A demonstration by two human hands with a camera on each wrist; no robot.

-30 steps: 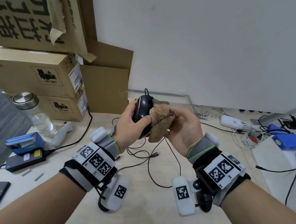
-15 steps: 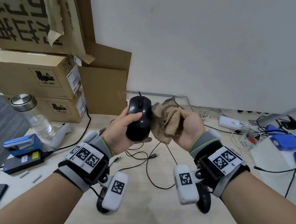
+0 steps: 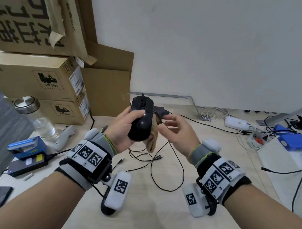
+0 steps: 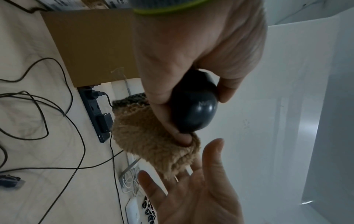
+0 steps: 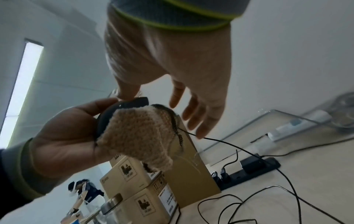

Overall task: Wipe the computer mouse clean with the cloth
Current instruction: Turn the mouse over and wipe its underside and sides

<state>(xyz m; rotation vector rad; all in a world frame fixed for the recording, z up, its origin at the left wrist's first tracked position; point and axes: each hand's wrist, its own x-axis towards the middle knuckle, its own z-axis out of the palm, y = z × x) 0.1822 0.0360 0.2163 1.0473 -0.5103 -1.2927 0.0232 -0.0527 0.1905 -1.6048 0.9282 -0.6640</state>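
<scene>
My left hand (image 3: 126, 126) grips a black wired computer mouse (image 3: 141, 120) upright above the table, buttons and wheel facing me. A fuzzy tan cloth (image 3: 152, 142) hangs behind and below the mouse. In the left wrist view a left fingertip presses the cloth (image 4: 153, 145) against the underside of the mouse (image 4: 195, 112). My right hand (image 3: 174, 130) hovers just right of the cloth with fingers spread and holds nothing. The right wrist view shows its straight fingers (image 5: 201, 119) above the cloth (image 5: 138, 131).
Stacked cardboard boxes (image 3: 38, 83) stand at the left, with a glass bottle (image 3: 34, 115) and a blue gadget (image 3: 25, 146) in front. Black cables (image 3: 160, 162) loop on the table below my hands. A white charger (image 3: 236, 122) and blue boxes (image 3: 292, 141) lie at the right.
My right hand has let go of the cloth and opened its fingers. The left hand has turned the mouse top-side toward me and now keeps the cloth against it.
</scene>
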